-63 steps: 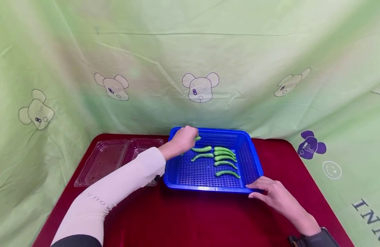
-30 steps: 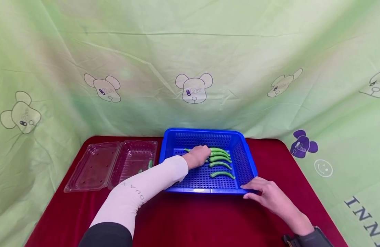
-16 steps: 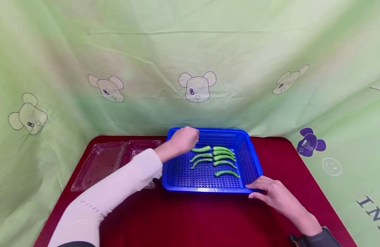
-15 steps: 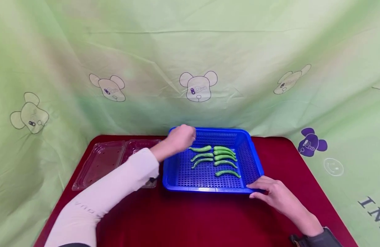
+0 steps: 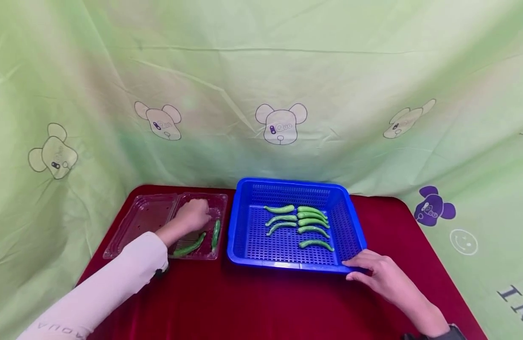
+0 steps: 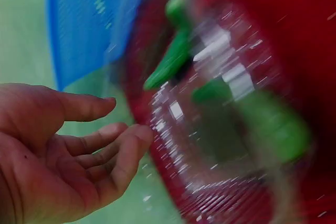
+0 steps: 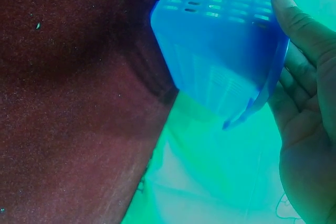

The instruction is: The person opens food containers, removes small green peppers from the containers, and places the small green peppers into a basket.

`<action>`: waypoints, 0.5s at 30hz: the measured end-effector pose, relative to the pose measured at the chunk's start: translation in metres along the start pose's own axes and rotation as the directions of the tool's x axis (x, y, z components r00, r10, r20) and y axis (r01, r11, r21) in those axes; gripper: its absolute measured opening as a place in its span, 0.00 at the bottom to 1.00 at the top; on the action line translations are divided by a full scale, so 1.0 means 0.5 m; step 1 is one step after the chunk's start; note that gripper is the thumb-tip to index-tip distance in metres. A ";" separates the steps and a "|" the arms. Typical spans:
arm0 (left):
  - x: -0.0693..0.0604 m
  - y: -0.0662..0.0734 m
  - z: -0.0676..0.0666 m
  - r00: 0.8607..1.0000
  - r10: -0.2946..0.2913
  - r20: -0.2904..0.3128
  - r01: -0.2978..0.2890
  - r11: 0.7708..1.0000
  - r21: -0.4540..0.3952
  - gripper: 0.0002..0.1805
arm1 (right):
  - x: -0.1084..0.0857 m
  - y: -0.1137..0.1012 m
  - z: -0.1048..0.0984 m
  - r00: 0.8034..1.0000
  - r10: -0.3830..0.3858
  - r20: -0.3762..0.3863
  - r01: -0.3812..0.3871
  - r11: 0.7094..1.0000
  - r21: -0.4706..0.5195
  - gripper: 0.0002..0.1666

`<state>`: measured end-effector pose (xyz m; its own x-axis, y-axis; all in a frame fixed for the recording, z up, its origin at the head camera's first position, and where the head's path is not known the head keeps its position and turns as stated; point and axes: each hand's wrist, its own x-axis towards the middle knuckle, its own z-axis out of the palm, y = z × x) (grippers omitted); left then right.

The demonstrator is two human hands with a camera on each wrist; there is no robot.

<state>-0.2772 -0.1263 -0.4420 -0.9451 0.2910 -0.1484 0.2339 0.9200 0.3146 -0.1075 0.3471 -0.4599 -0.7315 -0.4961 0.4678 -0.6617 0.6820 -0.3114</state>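
My left hand [image 5: 192,215] is over the tray half of an open clear plastic clamshell container [image 5: 222,203]. In the left wrist view, the left hand [image 6: 79,156] has its thumb and fingers apart, with nothing between them. A curved green chili pepper [image 5: 190,246] and a second chili pepper [image 5: 216,235] lie in the container; they are blurred in the left wrist view. My right hand [image 5: 384,274] grips the near right corner of a blue plastic basket [image 5: 287,266], thumb and fingers on either side of the rim. Several chili peppers [image 5: 313,222] lie in two columns in the basket.
The container's lid [image 5: 138,219] lies unfolded to the left. Both containers stand side by side on a dark red tablecloth [image 5: 261,302]. A green printed curtain [image 5: 219,141] hangs close behind and around the table.
My left hand has moved left from the basket to over the clear container. A third pepper appeared in the basket's left column. My right hand stays on the basket's corner.
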 end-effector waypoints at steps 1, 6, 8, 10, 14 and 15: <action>-0.003 -0.001 0.011 1.000 0.013 0.009 -0.013 1.000 -0.008 0.20 | 0.000 0.000 -0.001 1.000 -0.001 -0.004 0.001 1.000 -0.001 0.24; -0.011 0.013 0.051 1.000 0.020 -0.001 -0.020 0.999 -0.032 0.11 | 0.000 -0.001 -0.005 1.000 0.012 -0.010 -0.012 1.000 -0.006 0.24; -0.013 0.020 0.062 1.000 0.000 -0.007 0.000 1.000 -0.019 0.14 | -0.001 -0.003 -0.004 1.000 0.018 -0.003 -0.018 1.000 -0.005 0.24; -0.014 0.025 0.072 1.000 -0.006 -0.013 0.006 1.000 0.001 0.16 | -0.001 -0.005 -0.003 1.000 0.026 0.003 -0.026 1.000 -0.004 0.24; -0.013 0.029 0.091 1.000 0.012 -0.017 -0.012 0.999 0.030 0.16 | -0.001 -0.008 0.000 0.999 0.036 0.006 -0.036 0.999 0.000 0.24; -0.013 0.029 0.095 1.000 0.018 -0.016 -0.017 1.000 0.026 0.15 | 0.000 -0.008 0.001 0.999 0.036 0.005 -0.036 0.999 -0.002 0.24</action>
<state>-0.2570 -0.1024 -0.4812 -0.9444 0.3030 -0.1280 0.2560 0.9214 0.2925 -0.1047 0.3442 -0.4590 -0.7558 -0.4738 0.4519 -0.6344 0.7006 -0.3266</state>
